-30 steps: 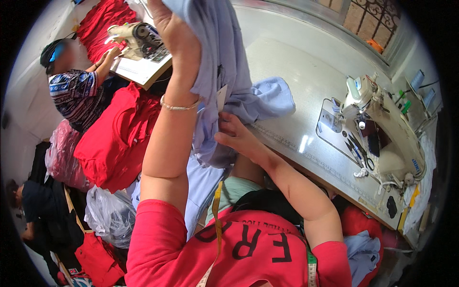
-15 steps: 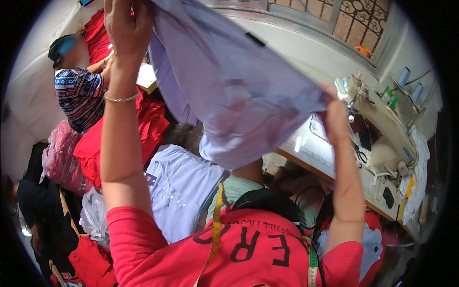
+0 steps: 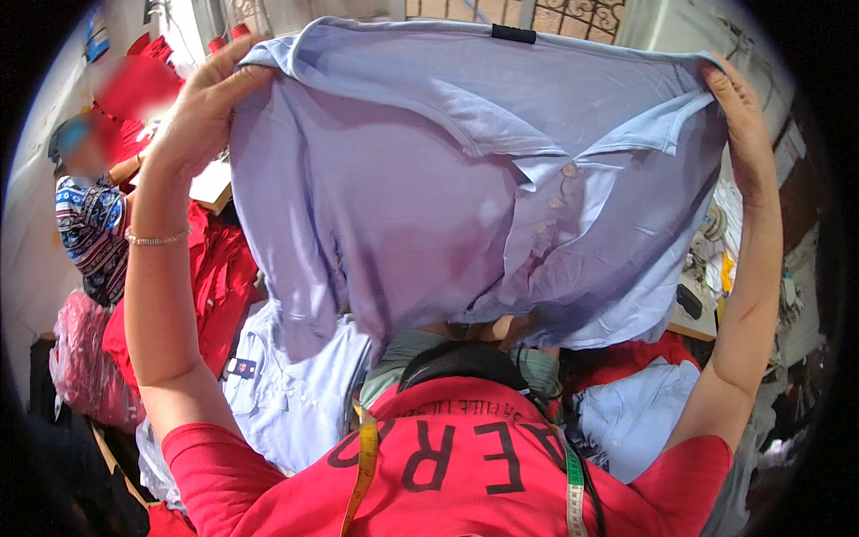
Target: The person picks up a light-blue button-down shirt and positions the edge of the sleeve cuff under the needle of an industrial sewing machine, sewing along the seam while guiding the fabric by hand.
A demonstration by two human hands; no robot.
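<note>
A light blue button-front shirt (image 3: 420,206) hangs spread wide between my raised hands. My left hand (image 3: 210,107) pinches its upper left end, and my right hand (image 3: 738,107) grips the opposite upper end. A small black label (image 3: 514,34) sits midway along the top edge. The collar and placket with pale buttons hang near the middle, slightly right. Folded on my left lies another light blue shirt (image 3: 300,394) with a dark tag (image 3: 242,368). More light blue cloth (image 3: 635,416) rests to my right.
Red garments (image 3: 215,286) and a pink plastic bag (image 3: 85,358) are piled at the left, near a co-worker in a patterned top (image 3: 89,219). A table corner (image 3: 702,313) shows at right; the raised shirt hides most of it. A measuring tape (image 3: 362,465) hangs over my chest.
The shirt has swung from a slanted, bunched hang to stretched out level and facing me. My hands have moved farther apart, the right one rising. The shirt now covers the sewing machine.
</note>
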